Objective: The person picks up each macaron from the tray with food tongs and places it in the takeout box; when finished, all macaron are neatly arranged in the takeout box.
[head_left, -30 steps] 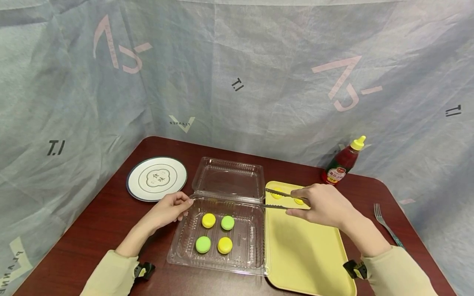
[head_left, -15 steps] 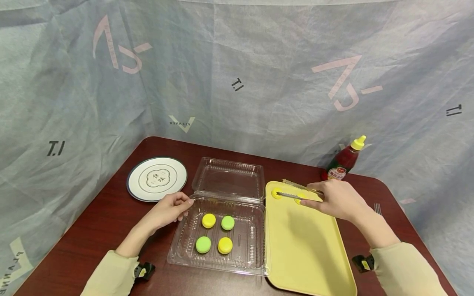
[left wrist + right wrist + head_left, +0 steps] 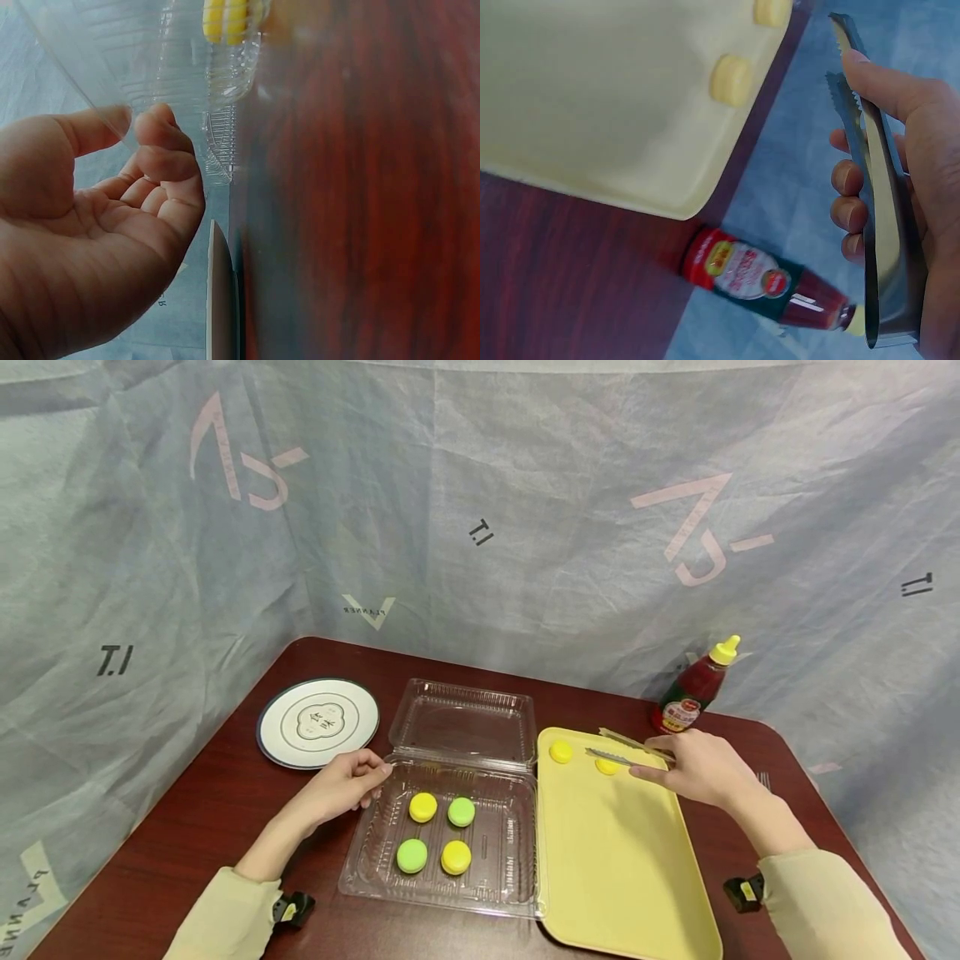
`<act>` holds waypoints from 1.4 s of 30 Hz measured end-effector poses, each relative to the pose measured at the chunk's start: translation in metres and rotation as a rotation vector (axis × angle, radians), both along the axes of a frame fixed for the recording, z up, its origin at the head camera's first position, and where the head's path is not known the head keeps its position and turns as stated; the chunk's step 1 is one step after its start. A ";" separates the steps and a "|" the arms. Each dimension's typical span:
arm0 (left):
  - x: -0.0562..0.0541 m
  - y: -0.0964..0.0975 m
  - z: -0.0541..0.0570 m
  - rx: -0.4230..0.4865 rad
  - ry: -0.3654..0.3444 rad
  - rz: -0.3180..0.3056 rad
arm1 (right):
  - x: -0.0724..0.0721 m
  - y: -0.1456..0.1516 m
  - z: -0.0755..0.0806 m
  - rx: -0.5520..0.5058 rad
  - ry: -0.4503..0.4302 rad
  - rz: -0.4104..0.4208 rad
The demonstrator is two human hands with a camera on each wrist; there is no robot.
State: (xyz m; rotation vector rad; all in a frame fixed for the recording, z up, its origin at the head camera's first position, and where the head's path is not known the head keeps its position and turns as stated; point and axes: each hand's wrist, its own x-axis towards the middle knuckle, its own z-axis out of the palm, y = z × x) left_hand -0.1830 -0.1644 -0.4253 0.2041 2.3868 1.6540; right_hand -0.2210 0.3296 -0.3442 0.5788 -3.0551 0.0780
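My left hand [image 3: 347,783] pinches the rim of a clear plastic clamshell container [image 3: 495,893] at its back left corner, between thumb and index finger [image 3: 166,139]. The container's lid [image 3: 463,722] lies open toward the back. Inside its base sit two yellow macarons [image 3: 456,857] and two green macarons [image 3: 412,856]. My right hand [image 3: 701,768] grips metal tongs [image 3: 881,217], whose serrated tips are apart with nothing between them. Those tips hover over the back of a yellow tray [image 3: 622,868], beside one yellow macaron [image 3: 607,767]. Another yellow macaron [image 3: 560,752] lies farther left on it.
A red sauce bottle [image 3: 690,695] with a yellow cap stands behind the tray at the back right. A white plate [image 3: 352,714] with a dark rim lies at the back left. Fork tines [image 3: 763,780] show beyond my right wrist. Grey cloth [image 3: 480,568] hangs around the table.
My right hand has moved right with the tongs, from the container's edge to the tray's back right, uncovering the left macaron there. My left hand has stayed still at the container.
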 end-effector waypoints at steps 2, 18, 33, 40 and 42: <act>0.000 0.000 -0.001 -0.001 -0.001 0.002 | -0.001 0.004 -0.003 -0.001 -0.014 -0.016; -0.001 0.000 -0.003 0.002 -0.002 0.005 | -0.008 0.019 -0.025 0.032 -0.070 -0.061; 0.000 0.000 -0.001 0.007 -0.009 -0.001 | -0.009 0.024 -0.035 0.042 -0.066 -0.050; 0.000 -0.001 -0.001 0.006 -0.001 -0.006 | -0.008 0.026 -0.037 0.038 -0.066 -0.041; 0.000 -0.001 -0.001 0.006 -0.001 -0.007 | -0.008 0.026 -0.037 0.035 -0.069 -0.039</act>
